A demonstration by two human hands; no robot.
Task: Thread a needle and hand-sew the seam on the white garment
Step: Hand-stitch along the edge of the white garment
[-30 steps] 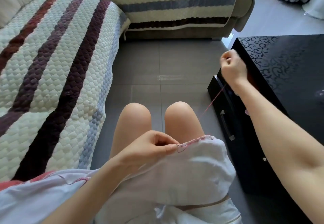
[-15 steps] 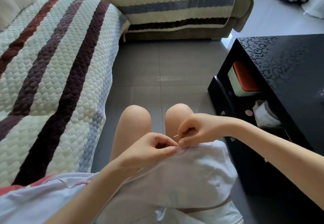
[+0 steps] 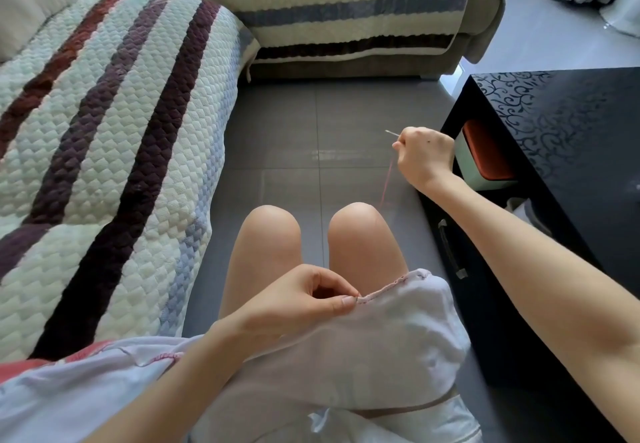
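Observation:
The white garment (image 3: 388, 345) lies over my lap, its upper edge carrying a line of pink stitches (image 3: 388, 288). My left hand (image 3: 304, 300) pinches that edge between thumb and forefinger at the left end of the stitching. My right hand (image 3: 424, 158) is raised out over the floor beyond my right knee and pinches the needle (image 3: 392, 133), whose tip points up and left. A pink thread (image 3: 386, 182) runs down from that hand toward my knee; its lower part is too thin to follow to the seam.
A black patterned coffee table (image 3: 571, 151) stands close on the right, with an orange-and-white box (image 3: 485, 158) on its open shelf and a drawer handle (image 3: 450, 252) below. A striped quilted sofa (image 3: 104, 151) fills the left and back. Grey tile floor (image 3: 311, 137) lies between.
My right hand went from far out by the table back to the seam, then pulled away again up and right with the needle, drawing the thread out. My left hand kept its pinch.

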